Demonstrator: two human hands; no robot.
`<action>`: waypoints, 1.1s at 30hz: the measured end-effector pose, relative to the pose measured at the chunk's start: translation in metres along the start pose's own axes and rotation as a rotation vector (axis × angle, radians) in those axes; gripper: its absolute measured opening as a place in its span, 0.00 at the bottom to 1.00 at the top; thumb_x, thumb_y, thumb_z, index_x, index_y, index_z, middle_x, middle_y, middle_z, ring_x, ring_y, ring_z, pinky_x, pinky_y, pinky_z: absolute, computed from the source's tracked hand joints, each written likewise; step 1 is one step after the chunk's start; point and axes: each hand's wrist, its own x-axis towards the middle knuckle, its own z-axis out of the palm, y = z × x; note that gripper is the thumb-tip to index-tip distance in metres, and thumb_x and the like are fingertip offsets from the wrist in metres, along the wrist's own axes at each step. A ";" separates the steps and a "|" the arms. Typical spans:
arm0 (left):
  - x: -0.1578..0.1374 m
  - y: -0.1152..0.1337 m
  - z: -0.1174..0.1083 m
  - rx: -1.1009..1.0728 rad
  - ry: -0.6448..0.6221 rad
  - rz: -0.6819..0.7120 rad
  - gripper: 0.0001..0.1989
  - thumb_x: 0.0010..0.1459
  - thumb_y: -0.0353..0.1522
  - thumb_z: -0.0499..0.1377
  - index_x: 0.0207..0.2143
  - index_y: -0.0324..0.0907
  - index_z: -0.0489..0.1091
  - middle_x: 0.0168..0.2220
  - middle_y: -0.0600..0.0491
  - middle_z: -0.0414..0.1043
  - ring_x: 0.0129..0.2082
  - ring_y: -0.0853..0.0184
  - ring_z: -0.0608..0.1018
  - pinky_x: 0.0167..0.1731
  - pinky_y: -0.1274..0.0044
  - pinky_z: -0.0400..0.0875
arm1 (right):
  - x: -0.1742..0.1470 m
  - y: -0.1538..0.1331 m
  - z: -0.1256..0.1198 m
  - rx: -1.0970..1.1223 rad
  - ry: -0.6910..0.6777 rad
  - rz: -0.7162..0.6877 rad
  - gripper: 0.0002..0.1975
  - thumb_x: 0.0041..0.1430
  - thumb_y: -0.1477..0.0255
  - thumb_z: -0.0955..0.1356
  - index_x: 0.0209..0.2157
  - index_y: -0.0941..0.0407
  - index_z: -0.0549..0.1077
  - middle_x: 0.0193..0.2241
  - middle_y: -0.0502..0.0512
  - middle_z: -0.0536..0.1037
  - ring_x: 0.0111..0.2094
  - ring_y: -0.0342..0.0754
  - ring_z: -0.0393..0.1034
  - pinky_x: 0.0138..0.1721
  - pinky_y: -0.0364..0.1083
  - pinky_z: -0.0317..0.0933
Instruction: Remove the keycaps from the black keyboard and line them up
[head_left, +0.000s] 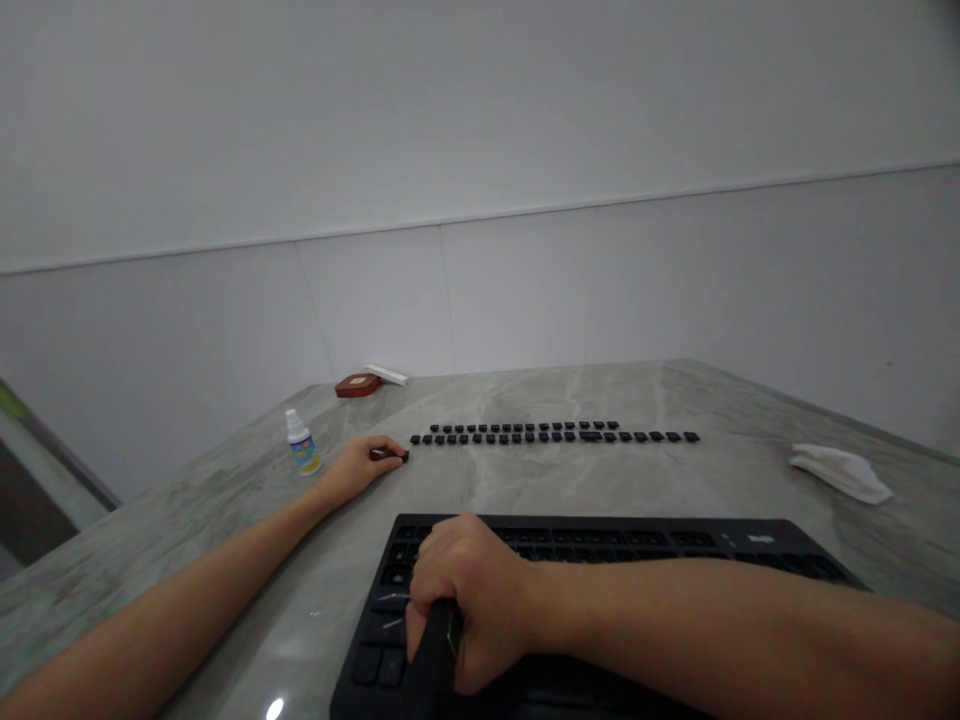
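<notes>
My left hand (366, 464) rests on the table at the left end of the keycap rows, thumb and finger pinched on a small black keycap (406, 456). Two long rows of black keycaps (517, 437) lie just to its right. A black keyboard (742, 538) sits in front of me, with keys gone from much of its upper part and some keycaps still on at lower left. Over its left side, my right hand (472, 590) is wrapped round the black handle of a tool (435, 665), seemingly a keycap puller, with thin wires showing to its left.
A small white spray bottle (303, 445) with a blue and yellow label stands left of my left hand. Farther back are a reddish-brown box (358, 385) and a white strip-like object (387, 375). A white cloth (841, 472) lies at right. A wall (525, 290) bounds the marbled table (300, 570).
</notes>
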 end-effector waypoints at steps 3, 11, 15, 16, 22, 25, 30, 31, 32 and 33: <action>0.001 -0.001 0.001 0.008 -0.006 0.009 0.12 0.49 0.39 0.62 0.33 0.42 0.78 0.36 0.51 0.80 0.35 0.60 0.79 0.41 0.71 0.73 | 0.000 0.003 0.002 -0.035 -0.071 -0.044 0.05 0.38 0.69 0.68 0.16 0.53 0.68 0.12 0.44 0.68 0.21 0.45 0.69 0.27 0.43 0.61; 0.005 -0.005 0.004 0.028 0.014 0.029 0.13 0.49 0.38 0.62 0.36 0.42 0.77 0.35 0.51 0.79 0.34 0.62 0.78 0.40 0.71 0.72 | -0.001 0.008 0.006 -0.088 -0.144 -0.212 0.08 0.40 0.66 0.68 0.17 0.52 0.65 0.12 0.44 0.67 0.21 0.44 0.68 0.30 0.43 0.61; 0.006 -0.009 0.005 0.022 0.016 0.054 0.16 0.50 0.37 0.62 0.42 0.41 0.74 0.37 0.50 0.78 0.36 0.62 0.78 0.40 0.71 0.72 | -0.002 0.008 0.006 -0.106 -0.128 -0.219 0.10 0.39 0.65 0.68 0.16 0.52 0.63 0.13 0.45 0.68 0.22 0.45 0.69 0.31 0.43 0.62; 0.007 -0.011 0.005 0.011 0.011 0.063 0.18 0.50 0.37 0.62 0.44 0.41 0.73 0.38 0.50 0.78 0.37 0.62 0.77 0.40 0.71 0.72 | -0.002 0.009 0.006 -0.107 -0.133 -0.221 0.11 0.39 0.64 0.68 0.16 0.52 0.62 0.14 0.45 0.69 0.23 0.45 0.69 0.31 0.43 0.62; 0.009 -0.017 0.006 -0.021 -0.009 0.069 0.21 0.52 0.37 0.61 0.48 0.41 0.69 0.42 0.49 0.77 0.40 0.62 0.77 0.41 0.70 0.72 | -0.001 0.011 0.006 -0.110 -0.168 -0.230 0.13 0.43 0.62 0.68 0.16 0.52 0.62 0.16 0.47 0.72 0.26 0.45 0.72 0.34 0.43 0.63; 0.009 -0.017 0.007 -0.011 -0.003 0.074 0.19 0.52 0.37 0.61 0.47 0.41 0.70 0.41 0.48 0.78 0.39 0.61 0.78 0.41 0.69 0.72 | -0.001 0.010 0.006 -0.120 -0.156 -0.224 0.13 0.43 0.63 0.68 0.16 0.53 0.61 0.17 0.47 0.73 0.27 0.45 0.72 0.34 0.43 0.63; 0.009 -0.015 0.008 0.019 0.007 0.077 0.19 0.52 0.38 0.61 0.46 0.42 0.71 0.40 0.49 0.77 0.39 0.61 0.77 0.41 0.70 0.72 | -0.001 0.007 0.005 -0.145 -0.169 -0.209 0.12 0.43 0.63 0.68 0.17 0.53 0.64 0.16 0.46 0.72 0.25 0.45 0.71 0.31 0.44 0.61; 0.009 -0.015 0.008 0.029 0.008 0.074 0.19 0.52 0.38 0.60 0.46 0.42 0.71 0.40 0.49 0.77 0.39 0.61 0.77 0.41 0.70 0.72 | -0.001 0.006 0.005 -0.149 -0.165 -0.206 0.10 0.42 0.63 0.68 0.18 0.53 0.65 0.16 0.46 0.72 0.25 0.45 0.70 0.30 0.44 0.60; 0.010 -0.014 0.008 0.038 0.012 0.071 0.19 0.51 0.38 0.60 0.45 0.42 0.71 0.39 0.49 0.77 0.39 0.61 0.77 0.41 0.70 0.72 | -0.001 0.005 0.005 -0.153 -0.163 -0.204 0.09 0.42 0.64 0.68 0.19 0.53 0.66 0.15 0.46 0.71 0.24 0.45 0.70 0.30 0.44 0.60; 0.010 -0.013 0.008 0.045 0.015 0.071 0.19 0.51 0.38 0.60 0.45 0.42 0.71 0.39 0.49 0.77 0.38 0.61 0.77 0.41 0.70 0.72 | -0.001 0.005 0.005 -0.157 -0.159 -0.205 0.08 0.41 0.64 0.68 0.19 0.53 0.67 0.15 0.45 0.71 0.24 0.45 0.69 0.29 0.44 0.60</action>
